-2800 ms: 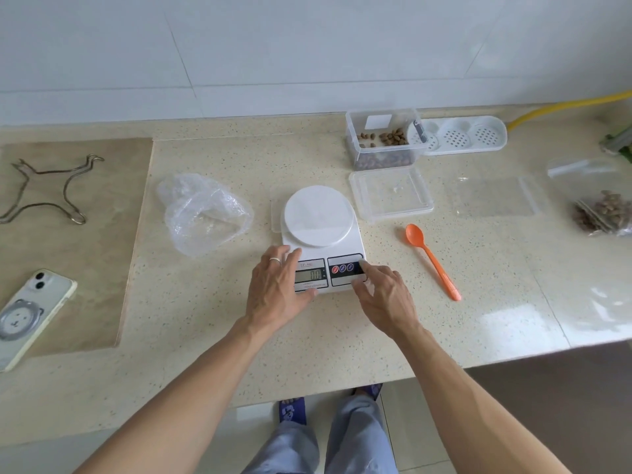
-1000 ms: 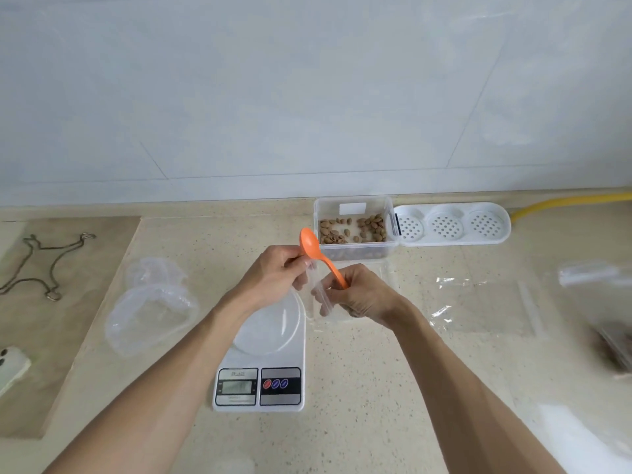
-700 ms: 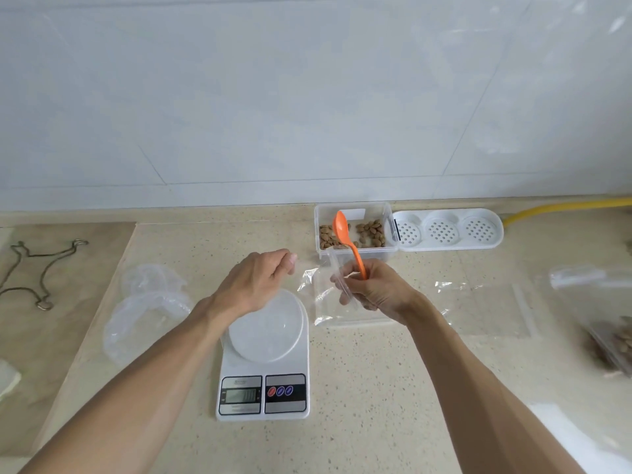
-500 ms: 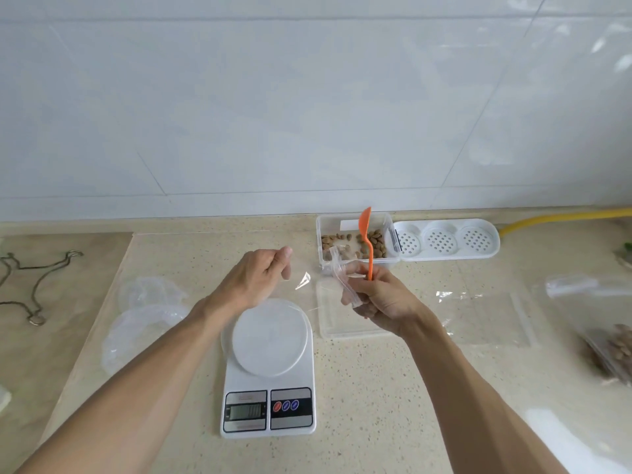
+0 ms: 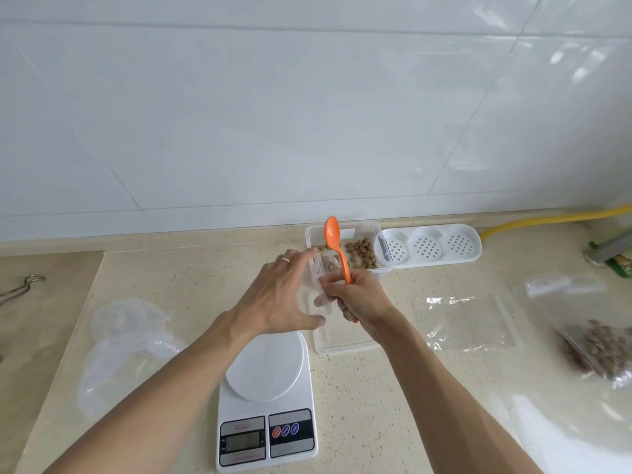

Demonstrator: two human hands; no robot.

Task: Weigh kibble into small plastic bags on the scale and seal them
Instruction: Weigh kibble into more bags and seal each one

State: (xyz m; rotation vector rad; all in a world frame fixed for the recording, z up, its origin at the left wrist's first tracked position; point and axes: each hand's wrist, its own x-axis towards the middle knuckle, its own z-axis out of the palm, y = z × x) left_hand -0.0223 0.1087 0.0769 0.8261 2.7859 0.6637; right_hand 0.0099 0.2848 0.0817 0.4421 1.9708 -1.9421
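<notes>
The counter (image 5: 359, 405) is a speckled beige stone surface with a glossy finish, backed by smooth white wall tiles (image 5: 307, 114). The scale (image 5: 267, 398) is white plastic: a round, flat weighing platform above a rectangular base with a grey display and 3 oval buttons.

The small plastic bag (image 5: 321, 285) is thin, clear film with a stiffer zip strip at its mouth. It is held in the air between both hands, above the far edge of the scale platform. The right hand (image 5: 359, 299) has its fingers curled around 1 side of the bag mouth and, in the same grasp, the handle of the orange spoon (image 5: 337, 248), whose smooth oval bowl points up. The left hand (image 5: 280, 299) reaches to the opposite side of the bag with fingers nearly straight; whether its fingertips pinch the film cannot be determined.

The kibble (image 5: 360, 253), small brown pellets, lies in a clear rectangular container (image 5: 379, 234) behind the hands. The container's clear lid (image 5: 338, 340) lies flat beside the scale. Right of the container sits a white tray (image 5: 431, 246) with 3 perforated round wells. A flat clear bag (image 5: 468, 319) and a filled kibble bag (image 5: 602, 350) lie to the right. A crumpled clear bag (image 5: 123, 343) lies to the left.
</notes>
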